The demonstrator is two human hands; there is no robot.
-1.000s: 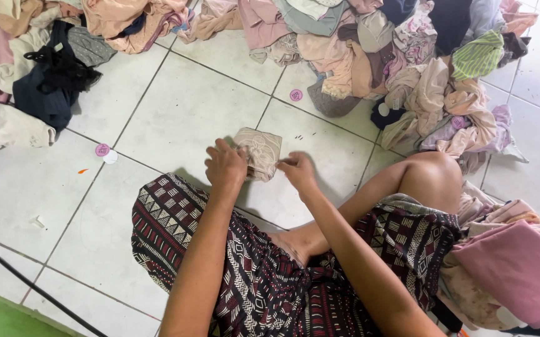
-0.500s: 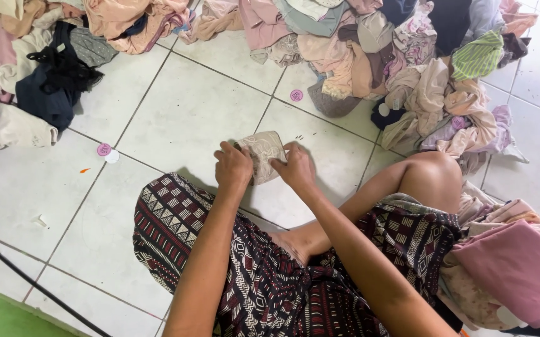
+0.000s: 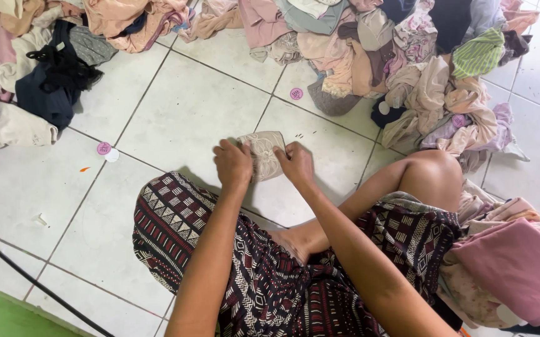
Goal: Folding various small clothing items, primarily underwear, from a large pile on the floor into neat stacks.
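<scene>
Hands at frame centre, left hand and right hand both clenched on small folded beige cloth, white tiled floor beneath, heap of clothes at upper right.

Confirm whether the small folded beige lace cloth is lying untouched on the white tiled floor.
No, both hands grip the small folded beige lace cloth.

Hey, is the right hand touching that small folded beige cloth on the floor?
Touching. The head view shows the right hand with its fingers pressed onto the folded beige cloth, no gap between them; the left hand grips its other edge.
</scene>
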